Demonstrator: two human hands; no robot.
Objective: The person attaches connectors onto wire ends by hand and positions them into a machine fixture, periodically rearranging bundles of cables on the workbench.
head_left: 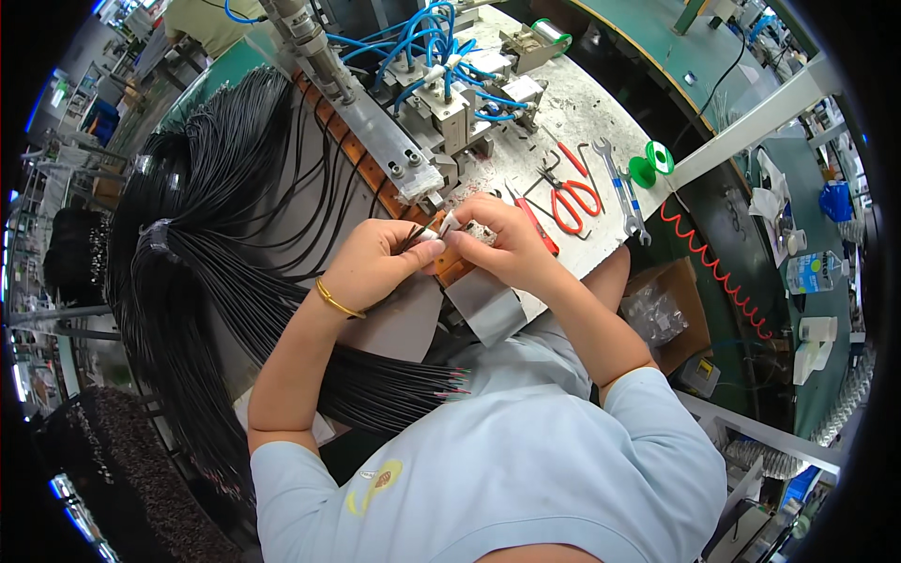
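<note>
Close together at the front of the bench machine [399, 155], both of my hands have their fingers pinched. My left hand [374, 258], with a gold bangle at the wrist, grips the end of a thin black cable [413, 239]. Between the thumb and fingers of my right hand [502, 242] is a small whitish piece [449, 223], too small to make out fully. The fingertips of both hands nearly meet there, just below the machine's metal tip. A large bundle of black cables [202, 235] hangs at the left, and part of it crosses under my left forearm, ending in reddish and greenish wire tips.
Red-handled cutters [574, 205], a red-handled knife-like tool [535, 223], two wrenches [621, 192] and a green spool [648, 167] lie on the white bench top. Blue air hoses [422, 42] loop over the machine. A cardboard box [678, 305] holds clear plastic. A red coiled hose [718, 272] hangs right.
</note>
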